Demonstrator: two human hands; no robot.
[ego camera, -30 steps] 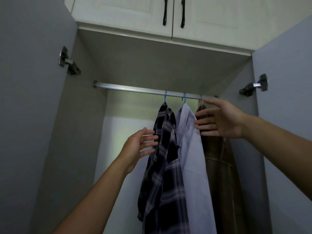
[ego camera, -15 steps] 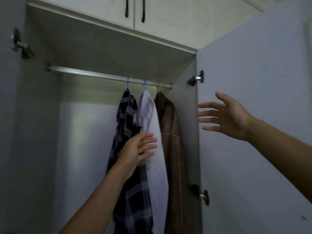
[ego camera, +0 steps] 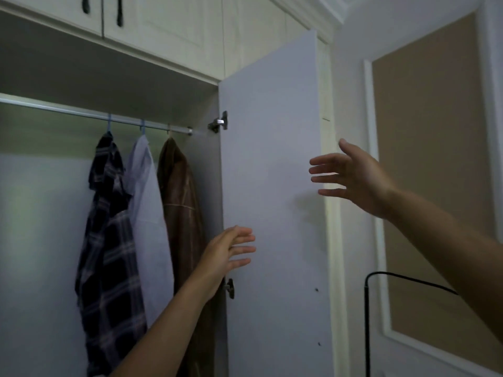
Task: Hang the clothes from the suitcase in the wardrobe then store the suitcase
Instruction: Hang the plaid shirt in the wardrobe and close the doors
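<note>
Fingers (ego camera: 326, 161) of the right hand (ego camera: 353, 178) spread straight, holding nothing, by the open door's (ego camera: 272, 131) free edge at three o'clock. The left hand (ego camera: 226, 254), at six, is equally loose and empty. Hanging seems finished: the wardrobe (ego camera: 109, 63) holds a plaid shirt (ego camera: 109, 240), pale shirt (ego camera: 147, 213) and brown jacket (ego camera: 182, 200) at nine. The next move is likely swinging the door shut. No suitcase shows.

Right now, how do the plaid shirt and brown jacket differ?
The plaid shirt is dark with pale checks; the brown jacket is plain and glossy. The plaid shirt hangs leftmost on a blue hook; the brown jacket hangs rightmost, nearest the door. Both hang from the rail.
</note>
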